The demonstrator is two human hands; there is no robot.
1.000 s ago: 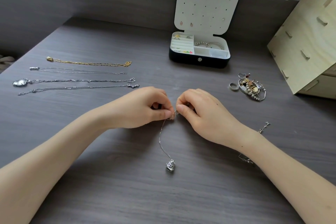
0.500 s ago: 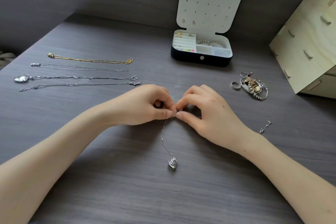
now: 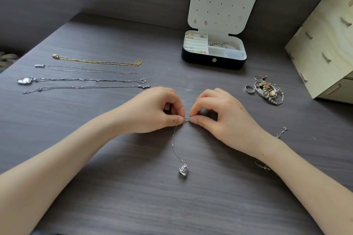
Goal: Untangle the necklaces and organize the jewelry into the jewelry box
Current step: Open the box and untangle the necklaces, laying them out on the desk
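Observation:
My left hand (image 3: 152, 109) and my right hand (image 3: 221, 116) meet at the middle of the desk, each pinching the top of a thin silver necklace (image 3: 174, 145). Its chain hangs down toward me and ends in a round silver pendant (image 3: 183, 171) lying on the desk. The open jewelry box (image 3: 214, 59) stands at the back, lid up, with rings and bracelets in its compartments. Several straightened necklaces lie in rows at the left, a gold one (image 3: 97, 61) farthest back.
A heap of rings, bangles and charms (image 3: 268, 89) lies right of my hands, a loose ring (image 3: 249, 89) beside it. A small silver chain (image 3: 280, 132) pokes out behind my right wrist. A pale wooden cabinet (image 3: 328, 44) fills the right edge.
Both hands stay pinched together on the chain's top. Their fingertips have shifted slightly, and the view has tilted a little; the pendant lies in nearly the same place.

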